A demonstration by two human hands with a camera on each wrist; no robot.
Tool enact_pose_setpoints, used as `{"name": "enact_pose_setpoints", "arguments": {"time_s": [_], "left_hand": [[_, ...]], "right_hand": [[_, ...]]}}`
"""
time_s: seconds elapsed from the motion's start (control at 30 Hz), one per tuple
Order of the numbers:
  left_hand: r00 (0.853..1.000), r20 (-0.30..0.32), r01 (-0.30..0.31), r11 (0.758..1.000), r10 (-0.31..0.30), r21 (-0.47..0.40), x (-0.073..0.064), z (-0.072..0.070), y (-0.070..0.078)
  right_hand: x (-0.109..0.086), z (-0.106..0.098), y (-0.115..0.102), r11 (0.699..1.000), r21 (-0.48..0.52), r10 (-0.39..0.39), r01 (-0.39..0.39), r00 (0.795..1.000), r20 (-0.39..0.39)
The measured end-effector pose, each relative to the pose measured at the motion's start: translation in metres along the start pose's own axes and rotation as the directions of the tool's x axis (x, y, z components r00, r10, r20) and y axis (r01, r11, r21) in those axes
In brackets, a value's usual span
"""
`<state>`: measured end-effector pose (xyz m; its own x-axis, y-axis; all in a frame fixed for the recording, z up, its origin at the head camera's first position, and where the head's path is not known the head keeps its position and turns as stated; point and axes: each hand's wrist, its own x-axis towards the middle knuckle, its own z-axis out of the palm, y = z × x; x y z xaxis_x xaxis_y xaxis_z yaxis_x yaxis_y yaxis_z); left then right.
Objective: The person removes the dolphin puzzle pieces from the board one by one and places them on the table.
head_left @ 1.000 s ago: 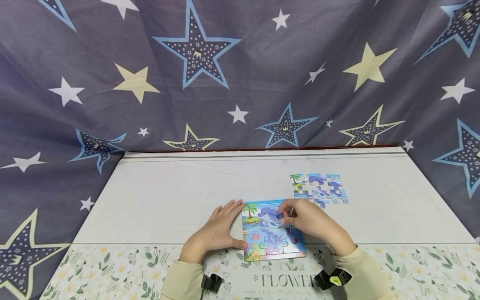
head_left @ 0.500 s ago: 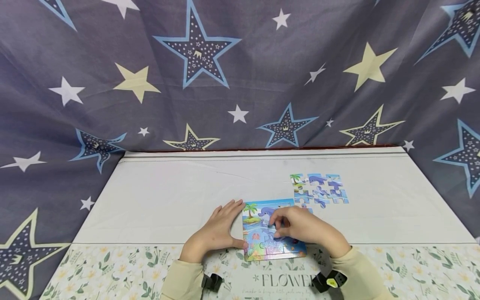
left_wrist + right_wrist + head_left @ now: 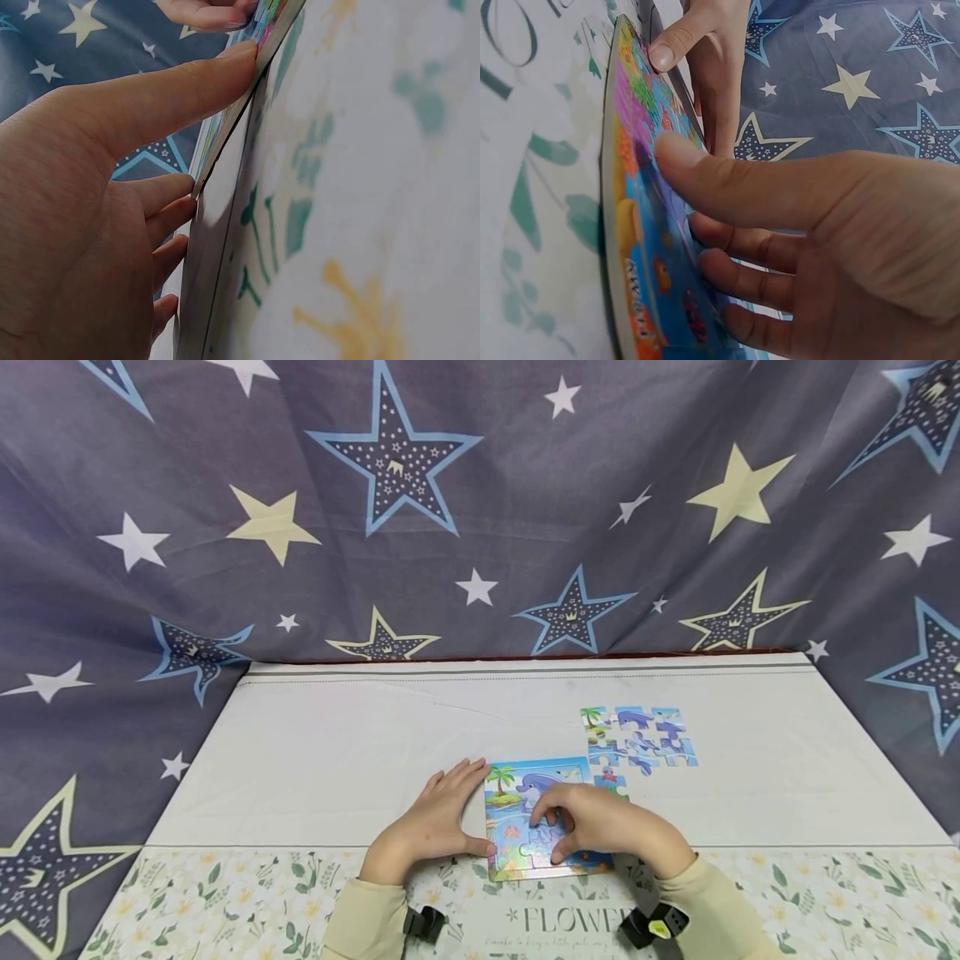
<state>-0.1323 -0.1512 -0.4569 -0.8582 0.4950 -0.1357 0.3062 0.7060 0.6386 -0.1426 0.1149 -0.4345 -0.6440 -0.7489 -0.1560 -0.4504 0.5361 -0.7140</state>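
Observation:
A square dolphin puzzle board [image 3: 501, 814] lies near the table's front, its picture showing a palm, sea and coral. My left hand [image 3: 438, 818] rests at its left side, thumb at the lower left edge and fingertips by the upper left corner. In the left wrist view, the left thumb [image 3: 187, 90] touches the board's edge. My right hand [image 3: 596, 821] is over the lower middle of the board, thumb and curled fingers at a purple-blue puzzle piece [image 3: 542, 840]. In the right wrist view, the right thumb [image 3: 686, 157] and fingertips come down on the board's face; they partly hide the piece.
Several loose puzzle pieces [image 3: 633, 718] lie in rough rows on the white table [image 3: 360, 735] behind the board. A piece with a red creature [image 3: 609, 781] lies beside the board's right edge. A floral mat [image 3: 300, 893] covers the front; a star-patterned curtain [image 3: 465, 510] stands behind.
My right hand has moved down and slightly left over the board, its thumb and index finger now wider apart. The piece by the right edge has come into view. My left hand has stayed put.

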Motion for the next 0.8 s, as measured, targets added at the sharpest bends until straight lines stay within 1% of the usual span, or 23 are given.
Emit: {"name": "enact_pose_setpoints", "arguments": {"time_s": [0.23,0.33,0.47,0.67,0.8], "left_hand": [[1.0,-0.001,0.003,1.0,-0.003,-0.003,-0.0004,0.0004,0.0002],[1.0,-0.002,0.003,1.0,-0.003,0.002,-0.0008,0.0005,0.0],[1.0,-0.001,0.001,1.0,-0.001,0.012,-0.0016,0.0001,0.0002],[1.0,-0.001,0.0,1.0,0.0,0.013,-0.0009,0.0,-0.0002],[1.0,-0.002,0.001,1.0,-0.001,0.01,-0.0009,0.0001,0.0]], "right_hand": [[-0.001,0.0017,-0.002,0.998,-0.061,0.025,-0.025,1.0,0.006],[-0.0012,0.0024,-0.0024,0.997,-0.069,0.029,-0.028,1.0,0.009],[-0.001,0.0024,-0.0029,0.998,-0.061,0.029,-0.028,0.999,0.019],[-0.0005,0.0019,-0.0039,1.0,-0.03,-0.002,0.003,0.999,0.035],[0.0,0.002,-0.0036,1.0,-0.012,-0.006,0.007,0.999,0.041]]}}
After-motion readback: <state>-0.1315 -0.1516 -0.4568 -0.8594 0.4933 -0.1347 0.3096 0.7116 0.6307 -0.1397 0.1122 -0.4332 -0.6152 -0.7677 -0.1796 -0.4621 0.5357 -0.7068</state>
